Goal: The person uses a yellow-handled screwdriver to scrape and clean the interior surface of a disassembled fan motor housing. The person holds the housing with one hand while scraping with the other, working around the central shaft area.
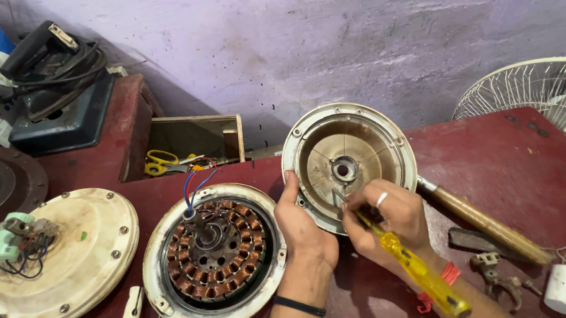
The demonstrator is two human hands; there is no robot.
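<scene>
My left hand (307, 227) props the round motor cover (348, 164) up on its edge on the red counter (527, 173), fingers clasped on its rim at the lower left so the hollow inside faces me. My right hand (390, 214) is clenched around a yellow-handled screwdriver (414, 267), its tip poking into the lower part of the cover's inner face, below the central bearing hole. As I judge it, the fan motor is well into being stripped down: this cover is already off, and the other half, a shell with the copper-wound stator (214, 249), lies open just left of my wrist, blue leads sticking up. What is left in this cover I cannot tell; the tip's exact target is hidden behind my fingers. The cover looks dull metal inside, brownish with grime, its pale rim ringed with screw holes. A wooden-handled tool (482, 222) lies behind my right hand.
</scene>
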